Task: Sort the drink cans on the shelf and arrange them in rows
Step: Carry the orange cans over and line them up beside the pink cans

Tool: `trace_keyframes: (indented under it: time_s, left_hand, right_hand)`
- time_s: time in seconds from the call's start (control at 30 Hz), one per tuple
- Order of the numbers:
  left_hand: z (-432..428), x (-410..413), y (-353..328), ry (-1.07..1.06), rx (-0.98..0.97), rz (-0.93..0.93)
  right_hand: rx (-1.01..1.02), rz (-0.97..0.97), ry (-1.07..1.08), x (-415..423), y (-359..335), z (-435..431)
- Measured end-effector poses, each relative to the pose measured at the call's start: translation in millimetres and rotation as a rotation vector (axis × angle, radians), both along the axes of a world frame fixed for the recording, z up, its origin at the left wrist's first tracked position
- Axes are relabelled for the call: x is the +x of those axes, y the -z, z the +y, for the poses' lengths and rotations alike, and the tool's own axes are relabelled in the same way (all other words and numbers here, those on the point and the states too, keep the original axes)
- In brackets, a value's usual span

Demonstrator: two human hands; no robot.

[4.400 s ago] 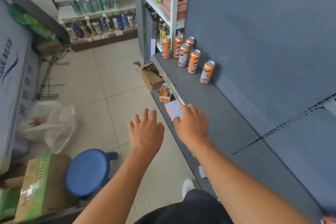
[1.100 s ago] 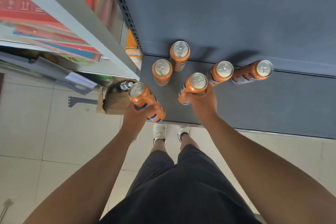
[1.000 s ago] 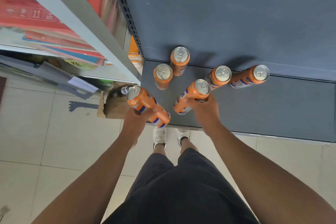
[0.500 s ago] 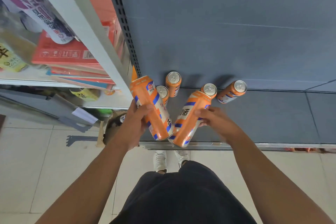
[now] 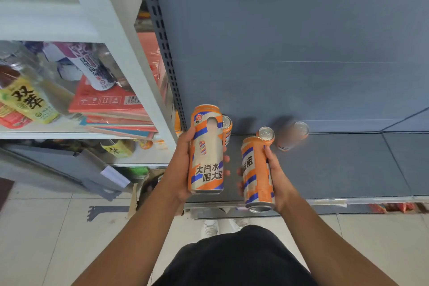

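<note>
Above the near edge of the grey shelf [image 5: 336,165], two orange cans were held clear of its surface. Left hand [image 5: 178,165]: wrapped round the left can [image 5: 206,151], which was upright with its label facing the camera; fingertips [image 5: 226,159] showed past its right side. Right hand [image 5: 278,181]: curled round the right can [image 5: 256,174] from the right, the can's base turned toward the camera. The held cans were just beside each other, apart. Three more cans stood far back on the shelf against the back panel: a far-left can [image 5: 228,126], mostly hidden behind the left can; a middle can [image 5: 266,133], just past the right can's top; a blurred can [image 5: 293,137] further right. A white rack [image 5: 46,23] on the left carried bottles [image 5: 27,100] and red boxes [image 5: 106,100].
</note>
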State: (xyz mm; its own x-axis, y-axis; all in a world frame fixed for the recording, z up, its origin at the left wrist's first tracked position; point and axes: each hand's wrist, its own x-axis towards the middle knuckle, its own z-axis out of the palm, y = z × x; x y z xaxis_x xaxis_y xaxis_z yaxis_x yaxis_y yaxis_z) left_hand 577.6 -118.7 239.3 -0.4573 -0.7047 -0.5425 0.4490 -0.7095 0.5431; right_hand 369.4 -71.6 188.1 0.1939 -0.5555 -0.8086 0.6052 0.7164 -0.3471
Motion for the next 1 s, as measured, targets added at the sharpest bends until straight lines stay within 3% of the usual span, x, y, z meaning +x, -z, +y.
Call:
trace_keyframes:
  time_s: [0.13, 0.3, 0.53, 0.77, 1.0]
  left_hand:
    - [-1.2, 0.9, 0.6, 0.065, 0.026, 0.044]
    - [-3.8, -8.1, 6.5, 0.144, 0.07, 0.055]
    - [-9.5, -47.0, 9.3, 0.243, 0.069, 0.064]
    - [-7.0, -124.4, -1.6, 0.36, 0.058, -0.122]
    - [28.2, -218.6, -12.0, 0.481, 0.051, -0.106]
  right_hand:
    - [0.077, -0.009, 0.093, -5.2, 1.3, 5.8]
    - [0.026, 0.036, 0.212, -17.5, -3.5, 9.2]
    - [-0.008, 0.372, 0.284, -44.1, -11.6, 17.3]
    - [-0.085, 0.548, 0.289, -90.5, -34.9, 41.0]
    - [-0.111, 0.581, 0.363, -170.7, -45.4, 85.2]
